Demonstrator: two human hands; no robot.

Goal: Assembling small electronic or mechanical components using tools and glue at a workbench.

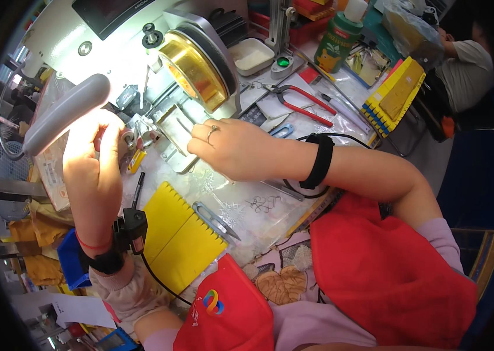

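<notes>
Under the bright lamp, my left hand [92, 152] is closed in a pinch beside the small metal fittings [142, 131] of a bench machine. Glare and my own fingers hide what it grips. My right hand [232, 146], wearing a ring, has its fingers pressed together over a shallow metal tray [184, 164]. From its fingertips a thin pointed metal tool [183, 124] reaches into the tray. Above the tray stands a large reel of amber film [200, 73] on the machine. A short yellow-and-white piece [136, 161] lies below the fittings.
A grey lamp arm [68, 114] hangs over my left hand. Yellow ring-bound pads [180, 237], thread snips [215, 221] and a black pen [138, 190] lie nearest me. Red-handled pliers [302, 105] and a green bottle [337, 44] are at far right. Another person [463, 76] sits beyond.
</notes>
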